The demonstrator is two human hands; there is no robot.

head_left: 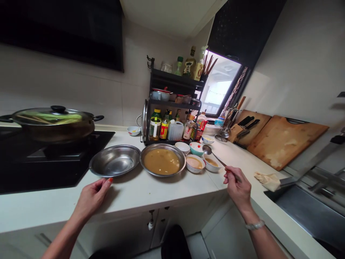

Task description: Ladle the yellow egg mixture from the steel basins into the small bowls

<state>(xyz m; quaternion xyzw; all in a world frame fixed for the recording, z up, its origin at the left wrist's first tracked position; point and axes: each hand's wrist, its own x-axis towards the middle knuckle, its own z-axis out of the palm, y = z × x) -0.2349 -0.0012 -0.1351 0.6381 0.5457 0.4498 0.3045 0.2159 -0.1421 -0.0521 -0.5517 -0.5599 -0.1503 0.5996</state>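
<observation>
My left hand (93, 198) is closed, thumb against curled fingers, at the near rim of a bare shallow metal basin (114, 162). Its fingertips meet that rim; the exact grip is partly hidden. Beside it stands a second metal basin (163, 160) of cloudy brown liquid with pale bits. In my right hand (238, 187) is the handle of a metal ladle (207, 149), its head raised over several small bowls. Two of these, a front bowl (195, 164) and a right bowl (212, 163), contain brownish liquid. Behind them are a white bowl (182, 146) and a green-sided bowl (196, 148).
A lidded pan (56, 124) with greens sits on the black stove (91, 149) at left. A black rack (175, 104) of bottles stands behind the basins. Cutting boards (288, 140), a knife block (237, 131), a cloth (267, 180) and the sink (304, 212) are right.
</observation>
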